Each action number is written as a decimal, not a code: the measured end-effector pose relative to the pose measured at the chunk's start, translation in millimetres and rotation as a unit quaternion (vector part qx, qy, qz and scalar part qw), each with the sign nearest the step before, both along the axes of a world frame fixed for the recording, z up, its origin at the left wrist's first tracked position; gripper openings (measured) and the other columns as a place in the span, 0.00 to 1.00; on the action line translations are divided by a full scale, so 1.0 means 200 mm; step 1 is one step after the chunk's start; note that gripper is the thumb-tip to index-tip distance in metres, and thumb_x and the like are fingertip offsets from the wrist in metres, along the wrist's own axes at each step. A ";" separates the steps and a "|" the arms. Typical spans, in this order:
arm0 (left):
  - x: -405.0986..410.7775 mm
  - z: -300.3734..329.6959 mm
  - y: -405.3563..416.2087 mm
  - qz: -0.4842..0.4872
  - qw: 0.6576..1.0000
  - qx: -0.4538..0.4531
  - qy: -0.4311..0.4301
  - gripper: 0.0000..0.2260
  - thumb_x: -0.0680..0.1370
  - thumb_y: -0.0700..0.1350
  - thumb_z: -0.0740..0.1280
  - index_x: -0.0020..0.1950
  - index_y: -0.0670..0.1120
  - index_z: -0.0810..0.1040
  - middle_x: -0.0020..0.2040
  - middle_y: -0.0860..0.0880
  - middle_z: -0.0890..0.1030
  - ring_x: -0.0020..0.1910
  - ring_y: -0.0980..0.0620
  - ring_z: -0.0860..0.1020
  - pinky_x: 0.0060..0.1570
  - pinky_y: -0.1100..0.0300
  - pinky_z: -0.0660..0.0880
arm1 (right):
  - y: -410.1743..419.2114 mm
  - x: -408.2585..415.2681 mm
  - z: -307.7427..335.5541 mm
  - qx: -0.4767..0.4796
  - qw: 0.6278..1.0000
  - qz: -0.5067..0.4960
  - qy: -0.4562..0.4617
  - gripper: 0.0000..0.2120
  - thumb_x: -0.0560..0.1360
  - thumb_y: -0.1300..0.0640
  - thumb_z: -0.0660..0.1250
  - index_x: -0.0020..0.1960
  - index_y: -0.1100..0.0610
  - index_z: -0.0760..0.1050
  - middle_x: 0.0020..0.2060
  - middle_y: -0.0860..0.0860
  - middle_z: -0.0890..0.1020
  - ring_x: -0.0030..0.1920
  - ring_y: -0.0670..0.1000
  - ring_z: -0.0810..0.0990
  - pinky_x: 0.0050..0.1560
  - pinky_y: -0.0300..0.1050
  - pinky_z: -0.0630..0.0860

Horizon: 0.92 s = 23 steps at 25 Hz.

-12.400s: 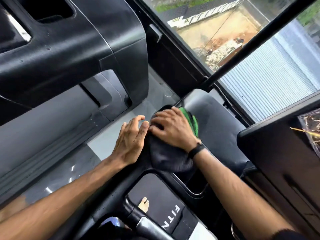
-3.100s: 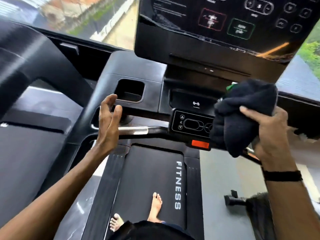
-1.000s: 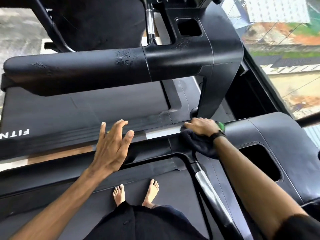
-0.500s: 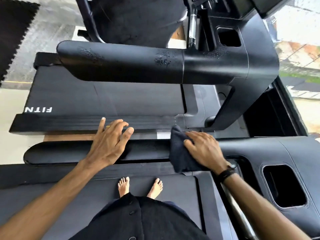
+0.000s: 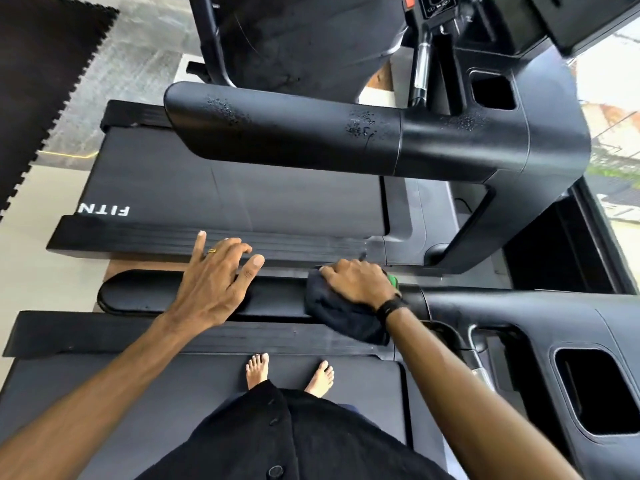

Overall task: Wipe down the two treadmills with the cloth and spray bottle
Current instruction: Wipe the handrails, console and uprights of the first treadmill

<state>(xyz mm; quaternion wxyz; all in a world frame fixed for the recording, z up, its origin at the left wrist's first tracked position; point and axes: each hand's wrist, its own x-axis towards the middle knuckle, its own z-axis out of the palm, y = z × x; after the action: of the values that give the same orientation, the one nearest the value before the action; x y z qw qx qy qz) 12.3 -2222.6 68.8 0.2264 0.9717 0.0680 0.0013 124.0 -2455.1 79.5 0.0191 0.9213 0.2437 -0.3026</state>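
Cloth (image 5: 341, 315) partly under right hand (image 5: 358, 280)

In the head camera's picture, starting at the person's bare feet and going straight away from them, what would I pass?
Feet → near belt → near handrail, with left hand and cloth under right hand on it → far belt → wet far handrail.

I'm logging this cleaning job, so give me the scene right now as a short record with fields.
left hand: open, fingers spread over near handrail, contact unclear
right hand: presses cloth on near handrail
far handrail: spray droplets, unwiped
spray bottle: not in view
feet: bare, on near belt
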 end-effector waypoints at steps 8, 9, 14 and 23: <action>-0.01 0.01 -0.02 -0.019 0.999 0.013 -0.040 0.34 0.82 0.64 0.41 0.59 0.41 0.78 0.59 0.46 0.81 0.64 0.49 0.77 0.78 0.44 0.46 | -0.21 -0.23 0.16 0.092 0.976 -0.090 -0.175 0.20 0.76 0.46 0.53 0.56 0.50 0.80 0.52 0.50 0.83 0.55 0.56 0.80 0.56 0.51 0.71; -0.01 0.02 -0.03 -0.015 0.999 0.007 -0.042 0.34 0.82 0.64 0.41 0.58 0.41 0.78 0.57 0.47 0.81 0.62 0.50 0.77 0.78 0.44 0.46 | -0.20 -0.17 0.15 0.067 0.981 -0.120 -0.134 0.18 0.77 0.46 0.54 0.56 0.50 0.80 0.54 0.53 0.84 0.56 0.58 0.80 0.56 0.51 0.71; 0.00 0.03 -0.04 0.011 0.999 -0.014 -0.040 0.34 0.81 0.65 0.40 0.55 0.44 0.78 0.49 0.51 0.81 0.53 0.52 0.79 0.77 0.44 0.47 | 0.03 0.10 0.07 -0.042 0.986 -0.130 0.095 0.24 0.79 0.39 0.52 0.60 0.52 0.78 0.65 0.57 0.77 0.65 0.60 0.75 0.62 0.54 0.69; 0.00 0.03 -0.01 0.008 0.998 -0.053 -0.027 0.35 0.79 0.67 0.39 0.55 0.46 0.78 0.53 0.51 0.83 0.57 0.51 0.79 0.77 0.46 0.44 | 0.34 -0.28 0.06 0.098 0.988 -0.019 -0.118 0.34 0.77 0.28 0.46 0.56 0.49 0.81 0.51 0.56 0.85 0.54 0.60 0.81 0.53 0.53 0.71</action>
<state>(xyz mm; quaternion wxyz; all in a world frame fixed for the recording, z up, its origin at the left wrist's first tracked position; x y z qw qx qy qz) 12.3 -2225.6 73.8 0.2793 0.9573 0.0701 0.0254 68.1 -2386.7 91.7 -0.0481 0.9525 0.2503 -0.1667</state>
